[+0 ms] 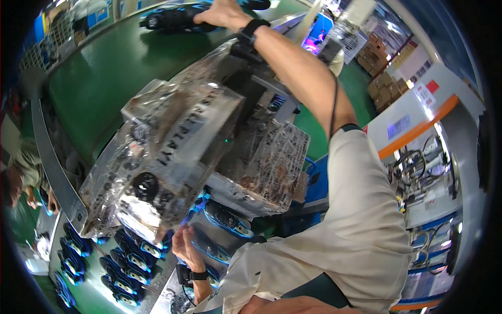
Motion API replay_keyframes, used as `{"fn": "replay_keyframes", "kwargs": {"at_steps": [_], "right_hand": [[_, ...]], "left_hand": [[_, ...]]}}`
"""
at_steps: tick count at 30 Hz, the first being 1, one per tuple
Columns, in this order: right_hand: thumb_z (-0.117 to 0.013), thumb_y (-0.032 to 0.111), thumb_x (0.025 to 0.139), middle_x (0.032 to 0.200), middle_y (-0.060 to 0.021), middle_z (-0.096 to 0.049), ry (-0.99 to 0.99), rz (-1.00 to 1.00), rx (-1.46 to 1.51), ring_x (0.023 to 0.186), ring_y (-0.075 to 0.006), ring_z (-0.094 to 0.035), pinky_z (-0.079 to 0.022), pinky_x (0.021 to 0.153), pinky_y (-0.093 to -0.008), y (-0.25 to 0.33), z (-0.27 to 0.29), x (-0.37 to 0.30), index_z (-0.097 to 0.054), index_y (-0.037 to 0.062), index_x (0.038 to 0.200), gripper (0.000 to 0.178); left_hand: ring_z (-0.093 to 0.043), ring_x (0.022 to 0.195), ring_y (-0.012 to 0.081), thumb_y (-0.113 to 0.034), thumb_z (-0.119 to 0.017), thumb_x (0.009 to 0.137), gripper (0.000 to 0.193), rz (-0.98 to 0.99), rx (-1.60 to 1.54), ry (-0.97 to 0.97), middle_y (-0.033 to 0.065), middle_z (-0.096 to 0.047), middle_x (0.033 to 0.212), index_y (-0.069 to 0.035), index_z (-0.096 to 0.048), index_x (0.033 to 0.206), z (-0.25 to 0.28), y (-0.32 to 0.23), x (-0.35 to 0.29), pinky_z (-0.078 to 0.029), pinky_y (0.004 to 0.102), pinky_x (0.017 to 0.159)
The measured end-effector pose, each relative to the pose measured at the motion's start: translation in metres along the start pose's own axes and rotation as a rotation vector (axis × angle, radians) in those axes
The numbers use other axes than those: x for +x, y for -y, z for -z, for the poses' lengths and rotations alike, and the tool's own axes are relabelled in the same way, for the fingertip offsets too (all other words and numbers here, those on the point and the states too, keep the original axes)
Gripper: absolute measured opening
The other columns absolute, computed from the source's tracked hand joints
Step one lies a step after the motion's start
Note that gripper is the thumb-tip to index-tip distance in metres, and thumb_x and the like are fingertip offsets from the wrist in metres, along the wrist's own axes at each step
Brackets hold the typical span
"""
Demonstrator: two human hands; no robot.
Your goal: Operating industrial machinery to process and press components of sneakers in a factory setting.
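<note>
At the far edge of the view, my right hand [224, 15] is wrapped round a black-and-blue shoe [175, 20] on the green conveyor belt [99, 78]. Part of another dark shoe [256, 4] shows beside that hand. Low in the middle, my left hand [185, 245] is loosely curved with its fingers apart, and I see nothing in it. Right next to it lies a blue-toned shoe [212, 250]. A black-and-blue shoe [227, 219] with a pale end rests a little farther off, under the edge of the machine.
A machine wrapped in clear printed plastic [183, 136] stands between my hands. A curved metal strip [49, 157] rises at left. Several shoes [123, 261] sit in rows on the lower-left surface. Another person's hand [52, 201] is at far left; stacked cartons [384, 86] stand behind.
</note>
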State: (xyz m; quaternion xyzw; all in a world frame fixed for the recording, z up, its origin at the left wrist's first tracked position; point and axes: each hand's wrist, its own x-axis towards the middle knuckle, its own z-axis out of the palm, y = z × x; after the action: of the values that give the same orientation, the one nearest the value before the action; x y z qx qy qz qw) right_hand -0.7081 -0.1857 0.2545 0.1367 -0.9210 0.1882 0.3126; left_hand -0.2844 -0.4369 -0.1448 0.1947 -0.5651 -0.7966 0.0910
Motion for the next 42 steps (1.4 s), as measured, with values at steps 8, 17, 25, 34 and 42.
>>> {"fn": "replay_keyframes", "kwargs": {"at_steps": [8,17,25,34,42], "right_hand": [[-0.077,0.019,0.078,0.076,-0.0048,-0.068,-0.338,-0.135,0.944,0.062,-0.0114,-0.057,-0.046,0.051,-0.0297,0.007,0.133,-0.101,-0.076,0.0015,0.094,0.023],[-0.067,0.022,0.088,0.095,-0.0058,-0.072,-0.354,-0.366,0.673,0.09,-0.0113,-0.063,-0.049,0.084,-0.0262,-0.02,0.273,-0.379,-0.074,0.0005,0.102,0.026],[-0.063,0.049,0.092,0.119,-0.0083,-0.063,-0.755,-0.794,0.973,0.1,-0.0153,-0.063,-0.054,0.084,-0.03,0.017,0.315,-0.653,-0.05,0.0081,0.139,0.063],[-0.077,0.01,0.077,0.111,-0.0031,-0.063,-1.478,-1.125,0.243,0.096,-0.0105,-0.058,-0.047,0.089,-0.0275,0.046,0.333,-0.817,-0.058,0.0022,0.128,0.055],[-0.076,0.008,0.081,0.107,-0.0024,-0.063,-1.798,-1.363,0.021,0.093,-0.0107,-0.059,-0.048,0.087,-0.0254,0.073,0.377,-0.943,-0.058,0.0026,0.131,0.053]], "left_hand": [[-0.067,0.104,0.0332,-0.042,-0.054,0.1,0.05,0.093,-0.297,0.792,0.0204,-0.063,0.124,0.0,-0.056,0.127,-0.091,-0.104,-0.033,-0.055,0.0466,0.092],[-0.048,0.125,0.0502,-0.058,-0.063,0.086,0.097,1.197,-0.646,1.553,0.0332,-0.038,0.145,-0.003,-0.021,0.153,-0.264,-0.167,-0.111,-0.047,0.0612,0.098],[-0.053,0.125,0.03,-0.031,-0.049,0.098,0.056,0.823,-0.202,1.669,0.0158,-0.052,0.139,0.0,-0.039,0.144,-0.318,-0.063,-0.218,-0.042,0.0427,0.108],[-0.05,0.123,0.0184,-0.022,-0.061,0.095,0.072,0.673,0.179,2.034,0.0142,-0.049,0.141,-0.002,-0.025,0.154,-0.355,0.012,-0.417,-0.04,0.0306,0.104],[-0.063,0.108,0.0272,-0.055,-0.065,0.089,0.078,0.225,0.573,2.233,0.0185,-0.061,0.128,0.004,-0.05,0.137,-0.484,0.215,-0.545,-0.05,0.0378,0.09]]}}
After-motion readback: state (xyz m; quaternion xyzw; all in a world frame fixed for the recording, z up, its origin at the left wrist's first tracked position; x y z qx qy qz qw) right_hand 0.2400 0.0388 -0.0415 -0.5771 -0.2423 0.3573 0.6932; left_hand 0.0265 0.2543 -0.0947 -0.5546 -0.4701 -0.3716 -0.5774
